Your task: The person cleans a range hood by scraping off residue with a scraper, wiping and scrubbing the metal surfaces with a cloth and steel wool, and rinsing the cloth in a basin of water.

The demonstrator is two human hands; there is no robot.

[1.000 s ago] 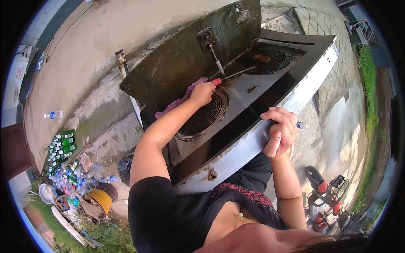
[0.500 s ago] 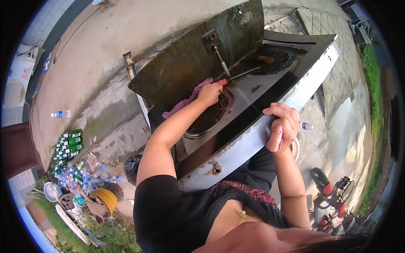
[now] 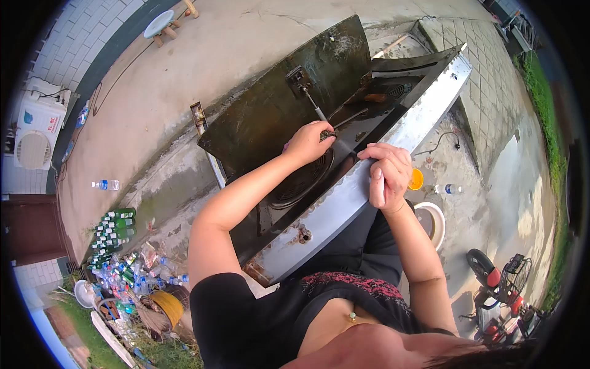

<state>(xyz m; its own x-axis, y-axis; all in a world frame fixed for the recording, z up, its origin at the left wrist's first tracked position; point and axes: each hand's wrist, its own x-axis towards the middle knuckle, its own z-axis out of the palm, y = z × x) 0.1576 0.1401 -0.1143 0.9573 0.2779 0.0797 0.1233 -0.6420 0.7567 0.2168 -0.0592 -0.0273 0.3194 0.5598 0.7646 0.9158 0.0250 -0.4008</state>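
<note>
A greasy metal range hood (image 3: 344, 200) lies tilted across my lap, its dark panel (image 3: 258, 104) raised on a strut (image 3: 314, 103). My left hand (image 3: 305, 144) is closed on a dark, rough wad (image 3: 327, 134) above the nearer round grille (image 3: 304, 184). A thin metal rod (image 3: 351, 117) lies just beyond that hand; any handle on it is hidden. Of the pink cloth, almost nothing shows behind my left hand. My right hand (image 3: 388, 175) grips the hood's silver front edge, fingers bent over it and thumb on the near side. A brown object (image 3: 375, 98) sits near the farther grille.
Green bottles (image 3: 115, 230), plastic bottles (image 3: 138, 270) and a yellow container (image 3: 167, 307) are at the left. A white bucket (image 3: 437, 222), orange cup (image 3: 416, 179) and bottle (image 3: 448, 189) stand or lie right of the hood. A two-wheeler (image 3: 501, 289) is at lower right.
The view has shifted, with the hood lower and the bucket and cup now visible. The red handle by my left hand no longer shows; a dark wad does. My right hand keeps its grip.
</note>
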